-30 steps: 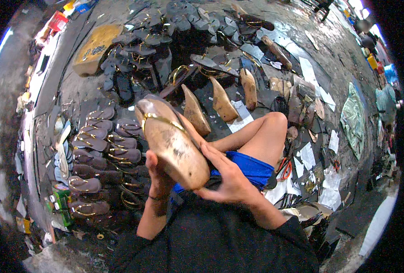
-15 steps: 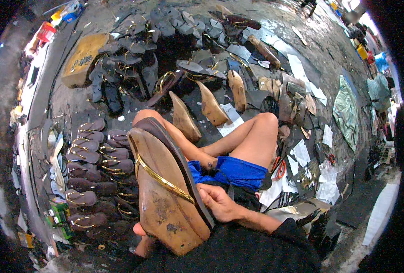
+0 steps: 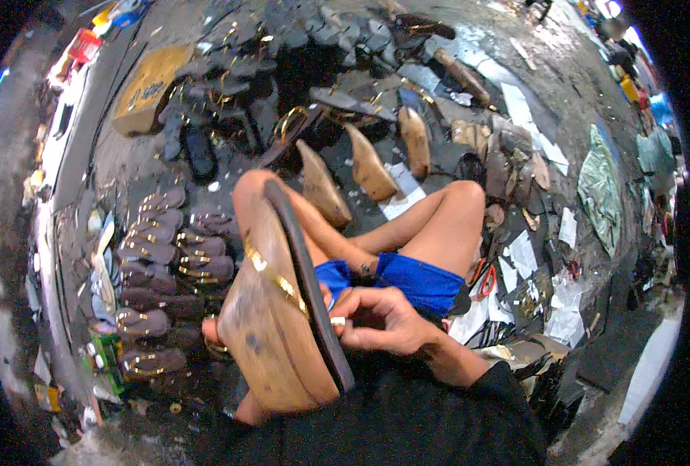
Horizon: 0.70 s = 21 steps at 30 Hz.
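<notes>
A brown wooden shoe last (image 3: 263,342) stands tilted in front of me with a dark flip-flop fitted on it. Its gold strap (image 3: 275,283) crosses the last, and the dark sole (image 3: 302,264) lies along the right side. My left hand (image 3: 212,332) grips the last from the left and underneath; most of that hand is hidden behind it. Beside the sole's right edge, my right hand (image 3: 388,320) is closed in a pinch, with a small pale spot at the fingertips that I cannot make out.
Rows of dark flip-flops (image 3: 147,322) with gold straps lie at the left. More wooden lasts (image 3: 372,167) rest beyond my legs. A yellowish block (image 3: 147,89) sits far left. Orange-handled scissors (image 3: 482,279) and paper scraps (image 3: 522,255) lie to the right.
The last with the flip-flop has turned, so its sole edge shows more. My right hand has shifted slightly right and up, its fingers now pinched beside the sole. The view has tilted slightly.
</notes>
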Motion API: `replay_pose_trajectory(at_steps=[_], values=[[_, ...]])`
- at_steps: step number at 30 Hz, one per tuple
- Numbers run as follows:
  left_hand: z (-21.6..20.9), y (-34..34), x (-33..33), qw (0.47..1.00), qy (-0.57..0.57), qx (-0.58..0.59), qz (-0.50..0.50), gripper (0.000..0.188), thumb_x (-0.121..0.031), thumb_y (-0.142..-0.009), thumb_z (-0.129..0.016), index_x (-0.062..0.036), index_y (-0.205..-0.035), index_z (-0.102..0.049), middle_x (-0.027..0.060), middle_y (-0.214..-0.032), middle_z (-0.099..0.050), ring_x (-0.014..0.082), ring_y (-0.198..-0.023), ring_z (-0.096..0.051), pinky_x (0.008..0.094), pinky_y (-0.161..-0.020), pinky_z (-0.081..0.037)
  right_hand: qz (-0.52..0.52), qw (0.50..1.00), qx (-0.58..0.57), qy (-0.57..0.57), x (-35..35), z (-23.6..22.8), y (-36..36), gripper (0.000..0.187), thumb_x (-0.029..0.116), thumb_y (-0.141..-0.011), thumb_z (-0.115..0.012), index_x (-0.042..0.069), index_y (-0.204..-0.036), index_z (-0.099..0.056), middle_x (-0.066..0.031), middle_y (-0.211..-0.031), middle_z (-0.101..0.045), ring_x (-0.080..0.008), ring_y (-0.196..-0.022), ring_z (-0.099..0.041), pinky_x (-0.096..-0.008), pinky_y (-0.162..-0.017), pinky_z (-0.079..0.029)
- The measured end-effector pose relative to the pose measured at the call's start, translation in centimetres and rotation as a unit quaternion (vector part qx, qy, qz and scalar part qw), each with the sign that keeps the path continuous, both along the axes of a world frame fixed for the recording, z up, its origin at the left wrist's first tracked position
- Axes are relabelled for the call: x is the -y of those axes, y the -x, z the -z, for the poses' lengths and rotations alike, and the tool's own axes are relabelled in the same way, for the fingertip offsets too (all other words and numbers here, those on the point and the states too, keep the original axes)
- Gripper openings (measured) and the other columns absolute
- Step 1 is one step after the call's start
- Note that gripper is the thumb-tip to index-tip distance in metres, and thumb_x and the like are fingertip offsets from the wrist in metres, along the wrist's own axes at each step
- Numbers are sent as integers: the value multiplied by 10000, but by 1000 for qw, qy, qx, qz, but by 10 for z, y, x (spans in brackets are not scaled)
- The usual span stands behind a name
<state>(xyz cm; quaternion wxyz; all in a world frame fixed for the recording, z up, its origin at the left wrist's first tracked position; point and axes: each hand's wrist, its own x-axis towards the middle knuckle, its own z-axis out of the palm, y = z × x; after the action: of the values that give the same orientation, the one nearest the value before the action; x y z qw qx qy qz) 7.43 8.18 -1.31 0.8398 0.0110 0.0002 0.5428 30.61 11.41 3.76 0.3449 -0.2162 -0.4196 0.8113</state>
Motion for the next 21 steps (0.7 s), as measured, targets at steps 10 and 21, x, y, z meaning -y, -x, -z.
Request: replay_pose_trajectory(at_steps=[10, 21], values=[[-14, -12, -5, 995, -59, 49, -58, 1334, -898, -711, -547, 78, -1531, -154, 343, -1544, -255, 474, -1390, -350, 563, -1136, -334, 136, 932, 215, -258, -15, -16, 25, 175, 29, -835, -718, 29, -991, -639, -115, -951, -694, -269, -1010, -706, -366, -897, -556], [-36, 25, 9, 998, 48, -28, -34, 1366, -632, -669, -838, -10, -1566, -17, 307, -1570, -209, 448, -1414, -296, 696, -1137, -218, 155, 763, 578, -244, -29, 55, -38, 239, 220, -989, -569, 3, -1046, -650, -162, -982, -690, -292, -841, -690, -425, -690, -548]])
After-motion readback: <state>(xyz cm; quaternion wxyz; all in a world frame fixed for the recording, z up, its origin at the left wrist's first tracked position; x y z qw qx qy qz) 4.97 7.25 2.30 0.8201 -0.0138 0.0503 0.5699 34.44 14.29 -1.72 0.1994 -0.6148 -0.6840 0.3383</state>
